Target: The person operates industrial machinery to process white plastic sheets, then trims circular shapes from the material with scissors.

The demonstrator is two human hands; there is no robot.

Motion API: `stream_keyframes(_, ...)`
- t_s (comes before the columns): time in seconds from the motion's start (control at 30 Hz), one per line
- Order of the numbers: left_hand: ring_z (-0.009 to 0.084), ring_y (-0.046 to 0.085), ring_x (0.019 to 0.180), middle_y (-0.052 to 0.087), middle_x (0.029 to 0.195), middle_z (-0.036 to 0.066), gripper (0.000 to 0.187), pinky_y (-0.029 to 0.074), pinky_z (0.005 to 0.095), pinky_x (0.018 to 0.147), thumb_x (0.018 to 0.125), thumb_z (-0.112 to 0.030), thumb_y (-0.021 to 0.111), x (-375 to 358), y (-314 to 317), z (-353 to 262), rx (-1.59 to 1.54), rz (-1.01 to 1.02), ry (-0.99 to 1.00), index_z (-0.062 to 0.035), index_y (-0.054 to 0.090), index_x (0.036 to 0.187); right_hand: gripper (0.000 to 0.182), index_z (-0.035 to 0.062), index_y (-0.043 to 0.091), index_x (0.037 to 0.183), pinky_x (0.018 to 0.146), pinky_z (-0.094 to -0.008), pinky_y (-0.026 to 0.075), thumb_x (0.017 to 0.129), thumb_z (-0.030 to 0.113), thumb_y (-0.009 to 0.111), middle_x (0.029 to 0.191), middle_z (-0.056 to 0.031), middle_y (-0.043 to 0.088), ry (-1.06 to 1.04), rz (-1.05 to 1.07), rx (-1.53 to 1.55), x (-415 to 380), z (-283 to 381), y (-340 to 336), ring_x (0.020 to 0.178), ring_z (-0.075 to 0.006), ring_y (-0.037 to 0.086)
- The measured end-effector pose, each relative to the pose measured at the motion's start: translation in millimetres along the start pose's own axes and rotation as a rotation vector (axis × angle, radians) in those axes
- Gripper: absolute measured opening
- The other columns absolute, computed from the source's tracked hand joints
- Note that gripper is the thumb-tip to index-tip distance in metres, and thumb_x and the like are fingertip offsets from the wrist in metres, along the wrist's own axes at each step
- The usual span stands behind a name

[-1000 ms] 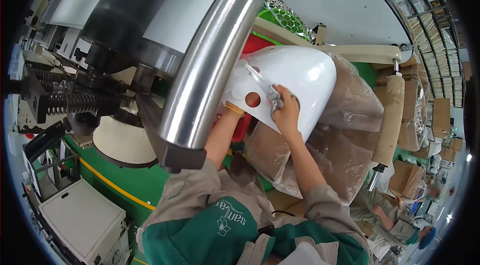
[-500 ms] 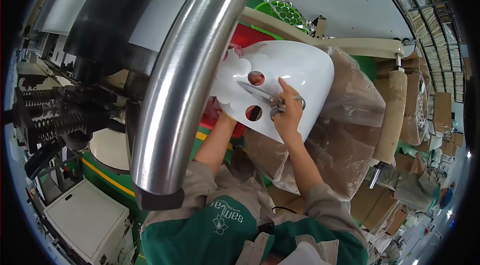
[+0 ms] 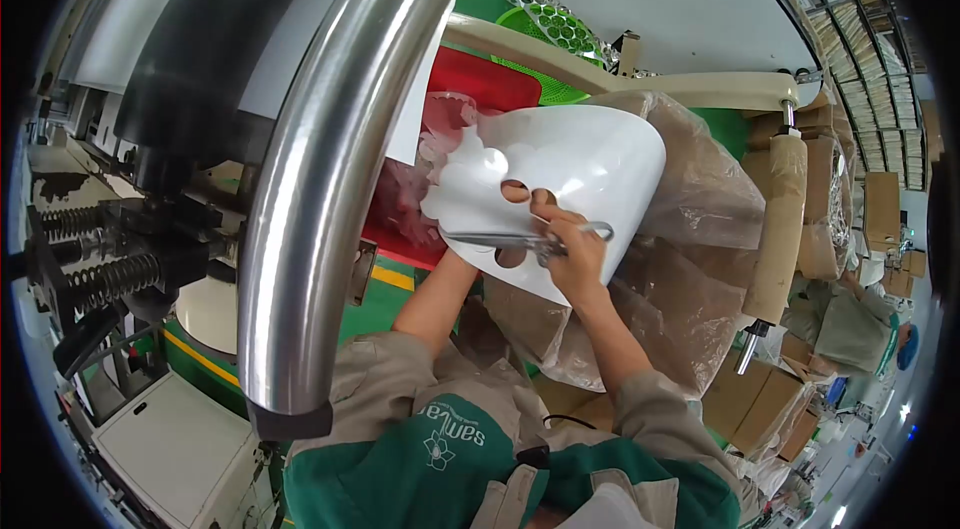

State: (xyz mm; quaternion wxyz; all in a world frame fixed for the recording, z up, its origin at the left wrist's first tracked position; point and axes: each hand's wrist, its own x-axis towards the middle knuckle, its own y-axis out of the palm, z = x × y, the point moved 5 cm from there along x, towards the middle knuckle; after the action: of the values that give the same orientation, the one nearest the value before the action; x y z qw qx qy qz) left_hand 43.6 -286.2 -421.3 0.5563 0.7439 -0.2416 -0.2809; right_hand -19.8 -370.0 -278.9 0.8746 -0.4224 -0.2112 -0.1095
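A glossy white curved plastic sheet (image 3: 590, 154) with a scalloped left edge and two round holes is held in front of me. My left hand (image 3: 514, 192) is behind it, supporting it; skin shows through the holes, but most of the fingers are hidden. In my right hand (image 3: 578, 251) are metal scissors (image 3: 495, 238), lying over the front of the sheet with their blades pointing left across the lower hole. The fingers of that hand curl round the handles, near the upper hole.
A red bin (image 3: 480, 79) holding crumpled translucent plastic (image 3: 440, 124) is behind the sheet. Left of it rises a thick steel tube (image 3: 330, 169). A clear plastic bag (image 3: 690, 299) hangs at right beside a wrapped roller (image 3: 783, 229). A green basket (image 3: 540, 39) stands beyond.
The scissors have swung from slanting up left to nearly level and sit lower on the sheet. My right index finger has curled in. The sheet has moved slightly down, revealing more of the red bin.
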Motion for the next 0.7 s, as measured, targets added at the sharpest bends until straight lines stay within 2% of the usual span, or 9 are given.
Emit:
stream_keyframes(0.13, 0.0177, 0.057, 0.080, 0.058, 0.082, 0.010, 0.008, 0.049, 0.0287, 0.066, 0.081, -0.011, 0.061, -5.8, 59.1, -5.9, -0.072, 0.244, -0.139, -0.0037, 0.058, 0.083, 0.026, 0.0015, 0.055, 0.083, 0.066, -0.0323, 0.050, 0.062, -0.013, 0.060, 0.089, -0.0108, 0.067, 0.173, -0.122, -0.107, -47.4, -18.3, -67.9, 0.078, -0.0247, 0.064)
stream_keyframes(0.2, 0.0178, 0.057, 0.080, 0.058, 0.083, 0.010, 0.009, 0.049, 0.0287, 0.066, 0.081, -0.012, 0.061, -4.0, 51.1, -10.1, -0.055, 0.201, -0.111, -0.0037, 0.058, 0.083, 0.024, 0.0016, 0.054, 0.083, 0.072, -0.0325, 0.049, 0.064, -0.013, 0.058, 0.095, -0.0129, 0.065, 0.479, 0.062, -0.311, -69.0, -41.9, -99.9, 0.088, -0.0279, 0.063)
stream_keyframes(0.27, 0.0179, 0.057, 0.080, 0.058, 0.083, 0.010, 0.009, 0.049, 0.0287, 0.066, 0.081, -0.012, 0.061, -2.3, 32.1, -11.8, -0.028, 0.141, -0.081, -0.0037, 0.058, 0.083, 0.032, 0.0021, 0.059, 0.103, 0.079, -0.0378, 0.046, 0.071, -0.002, 0.063, 0.093, -0.0139, 0.064, 0.338, 0.033, -0.598, -68.9, -52.1, -118.9, 0.096, -0.0314, 0.059)
stream_keyframes(0.3, 0.0179, 0.057, 0.080, 0.059, 0.083, 0.010, 0.009, 0.049, 0.0287, 0.066, 0.081, -0.012, 0.061, -1.8, 25.7, -11.1, -0.019, 0.127, -0.081, -0.0037, 0.058, 0.083, 0.043, 0.0053, 0.057, 0.112, 0.081, -0.0385, 0.045, 0.071, -0.005, 0.061, 0.102, -0.0146, 0.062, 0.377, 0.057, -0.556, -67.4, -59.2, -121.0, 0.100, -0.0310, 0.056)
stream_keyframes(0.4, 0.0180, 0.057, 0.080, 0.059, 0.083, 0.010, 0.009, 0.049, 0.0286, 0.066, 0.081, -0.012, 0.061, -0.9, 16.4, -11.2, 0.025, 0.093, -0.097, -0.0037, 0.058, 0.084, 0.049, 0.0072, 0.056, 0.115, 0.083, -0.0382, 0.045, 0.069, -0.007, 0.060, 0.108, -0.0143, 0.060, 0.475, 0.027, -0.176, -30.0, -55.1, -91.2, 0.098, -0.0309, 0.057)
stream_keyframes(0.47, 0.0181, 0.057, 0.080, 0.059, 0.083, 0.010, 0.009, 0.049, 0.0286, 0.067, 0.081, -0.012, 0.061, -0.9, 12.0, -9.9, 0.062, 0.079, -0.115, -0.0037, 0.058, 0.084, 0.058, 0.0093, 0.052, 0.119, 0.082, -0.0371, 0.045, 0.065, -0.010, 0.059, 0.113, -0.0144, 0.057, 0.396, 0.112, 0.010, 9.9, -39.3, -53.9, 0.098, -0.0311, 0.056)
stream_keyframes(0.53, 0.0182, 0.057, 0.080, 0.059, 0.083, 0.010, 0.010, 0.049, 0.0286, 0.067, 0.081, -0.012, 0.061, -3.3, 8.0, -9.5, 0.092, 0.065, -0.141, -0.0036, 0.058, 0.084, 0.060, 0.0083, 0.052, 0.118, 0.080, -0.0353, 0.045, 0.064, -0.016, 0.050, 0.109, -0.0157, 0.058, 0.254, 0.176, -0.009, 33.6, -40.0, -10.7, 0.105, -0.0315, 0.054)
stream_keyframes(0.6, 0.0182, 0.057, 0.080, 0.059, 0.084, 0.010, 0.010, 0.049, 0.0286, 0.067, 0.081, -0.012, 0.060, -6.9, 4.6, -8.3, 0.116, 0.060, -0.165, -0.0036, 0.058, 0.084, 0.057, 0.0117, 0.050, 0.115, 0.072, -0.0369, 0.046, 0.061, -0.008, 0.057, 0.103, -0.0131, 0.060, 0.112, 0.162, -0.022, 41.9, -47.3, 23.9, 0.087, -0.0312, 0.057)
stream_keyframes(0.7, 0.0184, 0.057, 0.080, 0.059, 0.084, 0.010, 0.010, 0.049, 0.0285, 0.067, 0.081, -0.013, 0.060, -9.2, 0.6, -7.2, 0.142, 0.059, -0.191, -0.0036, 0.058, 0.085, 0.039, 0.0063, 0.054, 0.102, 0.068, -0.0362, 0.045, 0.066, -0.010, 0.055, 0.083, -0.0138, 0.059, 0.202, 0.253, 0.025, 43.2, -53.4, 39.2, 0.084, -0.0319, 0.058)
